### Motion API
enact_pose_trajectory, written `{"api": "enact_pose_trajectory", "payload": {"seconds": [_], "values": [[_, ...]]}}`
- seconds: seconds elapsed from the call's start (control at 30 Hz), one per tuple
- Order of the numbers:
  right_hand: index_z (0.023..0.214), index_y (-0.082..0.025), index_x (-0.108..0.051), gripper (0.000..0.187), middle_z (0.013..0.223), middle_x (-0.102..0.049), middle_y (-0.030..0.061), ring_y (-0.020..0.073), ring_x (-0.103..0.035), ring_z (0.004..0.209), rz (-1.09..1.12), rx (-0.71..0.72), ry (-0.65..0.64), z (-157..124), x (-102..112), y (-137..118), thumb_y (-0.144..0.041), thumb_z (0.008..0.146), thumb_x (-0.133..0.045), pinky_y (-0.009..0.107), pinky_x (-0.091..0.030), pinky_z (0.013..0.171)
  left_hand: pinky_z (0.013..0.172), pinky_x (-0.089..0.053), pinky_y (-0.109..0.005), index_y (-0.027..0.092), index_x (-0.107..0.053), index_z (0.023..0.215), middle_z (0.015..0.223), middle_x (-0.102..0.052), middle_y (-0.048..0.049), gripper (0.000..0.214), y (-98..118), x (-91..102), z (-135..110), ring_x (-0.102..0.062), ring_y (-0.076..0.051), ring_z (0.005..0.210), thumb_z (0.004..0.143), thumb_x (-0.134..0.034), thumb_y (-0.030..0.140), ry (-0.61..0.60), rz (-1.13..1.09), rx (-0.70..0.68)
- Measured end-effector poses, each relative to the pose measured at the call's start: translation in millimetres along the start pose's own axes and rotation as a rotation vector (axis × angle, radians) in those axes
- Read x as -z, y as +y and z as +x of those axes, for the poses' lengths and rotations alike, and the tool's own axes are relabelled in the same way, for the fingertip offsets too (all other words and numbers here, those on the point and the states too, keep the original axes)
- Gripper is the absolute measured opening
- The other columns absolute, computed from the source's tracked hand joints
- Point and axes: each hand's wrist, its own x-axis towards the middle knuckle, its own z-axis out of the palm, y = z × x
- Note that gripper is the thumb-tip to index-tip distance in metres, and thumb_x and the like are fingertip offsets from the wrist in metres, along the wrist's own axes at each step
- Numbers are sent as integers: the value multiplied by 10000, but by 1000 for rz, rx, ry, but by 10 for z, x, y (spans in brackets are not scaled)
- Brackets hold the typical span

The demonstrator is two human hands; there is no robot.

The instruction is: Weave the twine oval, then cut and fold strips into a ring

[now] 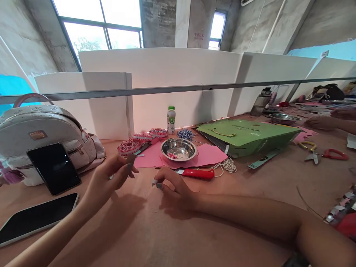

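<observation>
My left hand (115, 172) is raised over the table with thumb and fingers pinched together. A small greyish piece seems to show at its fingertips, too small to name. My right hand (176, 191) rests low over the tabletop, its thumb and index finger closed in a pinch; whatever they hold, if anything, I cannot make out. Just beyond it lies a red-handled utility knife (198, 174). Behind that, a steel bowl (179, 155) with a few small pink pieces sits on pink paper (211, 154). Rolls of red-and-white trim (129, 147) lie past my left hand.
A white backpack (36, 126) and two phones (54, 168) occupy the left. A green-lidded bottle (171, 120), blue-and-white cord (185, 134) and green paper bag (244, 133) stand along the partition. Scissors (313, 156) lie right, near another person's hands (322, 122).
</observation>
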Motion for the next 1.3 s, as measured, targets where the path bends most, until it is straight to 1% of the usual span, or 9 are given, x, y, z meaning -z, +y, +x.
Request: {"api": "enact_pose_trajectory", "payload": {"seconds": [0.1, 0.23, 0.27, 0.37, 0.6, 0.83, 0.97, 1.13, 1.3], "values": [[925, -200, -599, 215, 858, -597, 18, 155, -539, 792, 86, -100, 0, 3, 0, -6, -403, 983, -560, 282, -421, 722, 634, -518, -262, 211, -554, 969, 843, -733, -32, 156, 72, -348, -231, -660, -162, 683, 943, -589, 360, -67, -255, 98], [903, -187, -636, 228, 835, -609, 5, 140, -536, 769, 224, -280, -2, 9, -8, -39, -403, 963, -600, 263, -416, 700, 824, -525, -307, 241, -560, 1098, 1065, -678, -51, 153, -7, -639, -503, -649, -198, 976, 952, -568, 288, 16, -181, 129], [892, -184, -646, 218, 833, -616, 4, 138, -537, 765, 235, -298, 1, 10, -12, -45, -391, 954, -614, 260, -415, 696, 809, -524, -301, 245, -575, 1072, 1054, -668, -47, 122, -38, -669, -549, -640, -202, 990, 962, -543, 287, -25, -165, 126], [867, -181, -676, 176, 826, -639, 7, 140, -553, 772, 215, -299, -6, 8, -24, -55, -343, 927, -647, 258, -411, 692, 763, -520, -288, 255, -586, 1072, 1037, -641, -39, 135, -112, -684, -624, -623, -210, 993, 982, -499, 304, -33, -94, 105], [812, -173, -689, 149, 763, -643, 3, 136, -557, 727, 210, -299, -18, 13, -28, -59, -305, 882, -690, 252, -393, 649, 744, -488, -249, 263, -585, 1003, 927, -598, 3, 86, -120, -667, -626, -574, -171, 874, 970, -507, 254, 54, -60, 17], [786, -175, -685, 230, 748, -622, -7, 131, -532, 712, 273, -359, -8, 13, -45, -13, -387, 871, -709, 251, -394, 662, 750, -476, -260, 265, -583, 1037, 965, -600, -7, 110, -107, -695, -637, -568, -184, 903, 970, -498, 246, 37, -44, 23], [772, -172, -674, 245, 737, -609, -9, 130, -517, 707, 292, -365, -11, 12, -49, -9, -395, 864, -718, 255, -396, 671, 733, -471, -263, 257, -580, 964, 910, -604, 1, 87, -111, -687, -630, -571, -181, 864, 975, -495, 266, 20, -39, 27], [750, -172, -660, 250, 722, -608, -8, 129, -518, 698, 264, -371, -5, 17, -45, -37, -389, 864, -712, 253, -397, 658, 635, -460, -260, 248, -558, 896, 850, -593, -6, 117, -92, -686, -647, -561, -190, 804, 970, -503, 320, -24, -57, 104], [755, -168, -642, 270, 719, -592, -19, 109, -496, 653, 281, -391, -23, 7, -45, -61, -404, 866, -714, 239, -392, 624, 562, -414, -258, 240, -565, 866, 843, -596, -26, 123, 15, -705, -643, -568, -199, 777, 952, -498, 297, 19, -7, 69]]}}
